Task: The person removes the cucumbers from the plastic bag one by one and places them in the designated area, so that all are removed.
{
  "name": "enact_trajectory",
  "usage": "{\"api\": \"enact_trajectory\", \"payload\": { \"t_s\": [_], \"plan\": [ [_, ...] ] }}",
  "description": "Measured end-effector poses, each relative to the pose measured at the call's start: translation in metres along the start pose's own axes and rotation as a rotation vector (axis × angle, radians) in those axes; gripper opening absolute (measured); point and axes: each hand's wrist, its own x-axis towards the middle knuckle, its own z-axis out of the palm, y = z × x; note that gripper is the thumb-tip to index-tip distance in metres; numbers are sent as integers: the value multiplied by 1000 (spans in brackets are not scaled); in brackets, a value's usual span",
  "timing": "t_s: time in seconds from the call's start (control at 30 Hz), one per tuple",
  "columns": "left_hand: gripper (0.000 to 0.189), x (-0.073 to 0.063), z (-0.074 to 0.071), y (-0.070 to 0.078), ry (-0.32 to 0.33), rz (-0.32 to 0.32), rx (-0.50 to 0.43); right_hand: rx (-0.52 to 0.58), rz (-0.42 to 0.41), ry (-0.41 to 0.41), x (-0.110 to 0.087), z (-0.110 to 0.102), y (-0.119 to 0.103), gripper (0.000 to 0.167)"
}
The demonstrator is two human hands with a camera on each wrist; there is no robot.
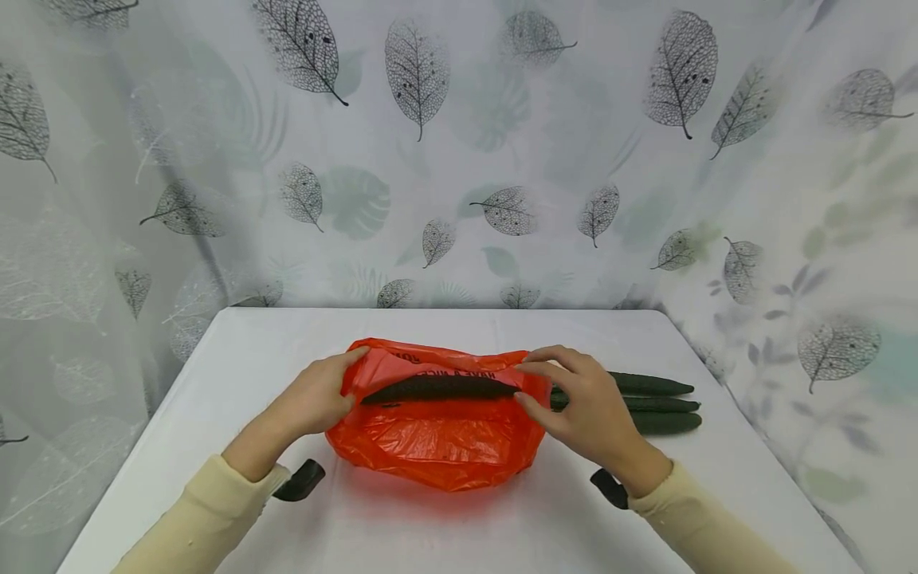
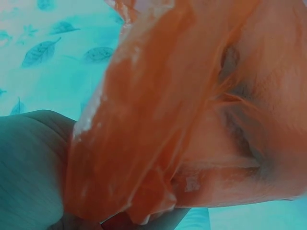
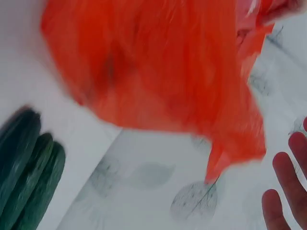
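Note:
A red plastic bag point(image 1: 437, 446) with dark printing is spread at its mouth over the middle of the table. One dark green cucumber point(image 1: 441, 388) lies lengthwise in the mouth. My left hand point(image 1: 315, 399) pinches the bag's left edge, and in the left wrist view the thin film point(image 2: 129, 129) bunches beside that hand. At the bag's right edge, my right hand point(image 1: 584, 406) has its thumb and fingers spread apart, near the cucumber's end. The right wrist view shows those fingers point(image 3: 290, 184) extended, apart from the film.
Several more cucumbers point(image 1: 663, 404) lie side by side on the white table point(image 1: 287, 343), right of the bag and partly behind my right hand. A leaf-patterned curtain point(image 1: 459, 159) hangs behind the table and along its sides. Dark wrist-worn pieces point(image 1: 300, 481) stick out by both cuffs.

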Motion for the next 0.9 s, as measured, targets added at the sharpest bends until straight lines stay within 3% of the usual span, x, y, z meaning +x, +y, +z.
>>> {"api": "enact_trajectory", "payload": {
  "t_s": [0.13, 0.37, 0.63, 0.9],
  "plan": [
    [68, -1, 0, 0, -6, -13, -4, 105, -20, 5, 9, 18, -18, 34],
    [67, -1, 0, 0, -5, -16, -6, 371, 55, -29, 22, 43, -44, 35],
    [68, 1, 0, 2, -4, -22, -6, 767, 219, -16, 44, 49, -60, 33],
    [67, 0, 0, 2, 12, -3, -1, 1021, 393, -10, 55, 51, -61, 34]
  ]
}}
